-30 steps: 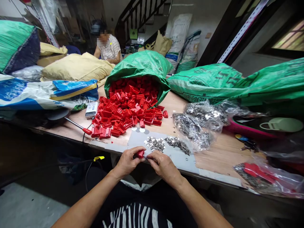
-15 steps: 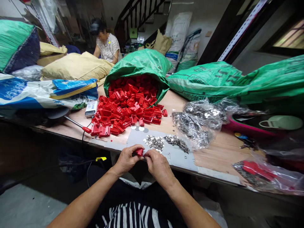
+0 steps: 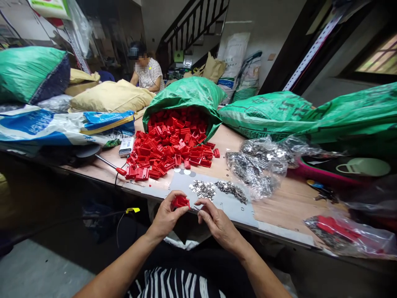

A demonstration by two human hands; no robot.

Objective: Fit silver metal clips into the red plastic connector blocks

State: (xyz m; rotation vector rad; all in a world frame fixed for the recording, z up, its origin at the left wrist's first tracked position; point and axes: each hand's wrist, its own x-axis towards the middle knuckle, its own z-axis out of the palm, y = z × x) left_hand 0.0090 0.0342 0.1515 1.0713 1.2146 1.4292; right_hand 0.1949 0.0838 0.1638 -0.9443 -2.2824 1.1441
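Note:
My left hand (image 3: 167,215) is closed around a small red plastic part (image 3: 180,202) at the near table edge. My right hand (image 3: 215,219) is just right of it, thumb and fingers pinched on a tiny metal piece that I can barely make out. Beyond the hands lie two small heaps of silvery metal pieces (image 3: 203,188) on a grey sheet (image 3: 229,205). A big pile of red plastic parts (image 3: 167,149) spills onto the wooden table (image 3: 288,203) from an open green sack (image 3: 186,91).
Clear bags of metal pieces (image 3: 260,161) lie right of the pile. More green sacks (image 3: 310,111) line the back right, blue-white and tan sacks the left. A red-handled tool (image 3: 108,163) and a small device (image 3: 126,145) lie left. Another person (image 3: 145,70) sits far back.
My hands have parted slightly; the red part now shows more fully in my left hand, and my right hand has drawn a little to the right. The camera tilted slightly.

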